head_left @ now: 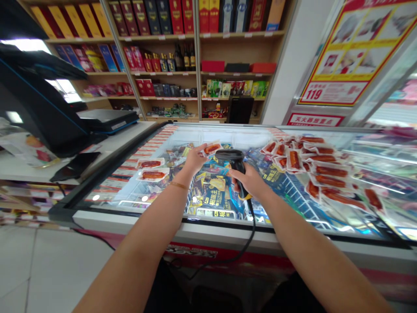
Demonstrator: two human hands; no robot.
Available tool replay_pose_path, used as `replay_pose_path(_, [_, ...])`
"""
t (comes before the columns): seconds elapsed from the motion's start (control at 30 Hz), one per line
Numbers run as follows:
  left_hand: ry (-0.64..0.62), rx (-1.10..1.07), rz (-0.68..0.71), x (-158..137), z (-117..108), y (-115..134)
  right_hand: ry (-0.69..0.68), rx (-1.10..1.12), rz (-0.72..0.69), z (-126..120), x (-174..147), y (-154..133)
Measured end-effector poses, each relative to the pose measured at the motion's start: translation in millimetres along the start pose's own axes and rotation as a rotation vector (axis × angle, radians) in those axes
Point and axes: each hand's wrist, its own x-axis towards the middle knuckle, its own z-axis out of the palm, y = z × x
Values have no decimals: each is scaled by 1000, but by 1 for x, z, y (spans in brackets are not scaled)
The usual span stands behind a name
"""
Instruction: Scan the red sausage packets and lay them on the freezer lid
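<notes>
My left hand (195,159) grips a vacuum-packed sausage (211,148) by its left end, above the glass top of a chest freezer (130,218). Wrapped around the handle of a black barcode scanner (230,155) is my right hand (249,180); the scanner's head points left, close beside the sausage pack. A cable runs from the scanner's handle down past the freezer's front edge. On the glass to the left lie two similar sausage packs (153,175). A pile of such packs (330,171) covers part of the glass on the right.
Frozen goods in wire baskets (293,193) show through the glass. At left, a counter (130,132) carries a weighing scale with a dark screen (42,100). Shelves (156,38) of boxes and bottles stand behind. A fire-safety poster (355,56) hangs at right.
</notes>
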Motion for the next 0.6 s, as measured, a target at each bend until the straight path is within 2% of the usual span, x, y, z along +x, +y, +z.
replay_pose_path(0.17, [-18,-27,18,0,1,1,-22,-19,-2,0,-2,-2])
replay_pose_path(0.43, [2,131,35,1,-1,1,-49,-26,-16,-2,-2,1])
replay_pose_path(0.6, [-26,88,6,-2,0,4,-37,-28,-13,-2,-2,0])
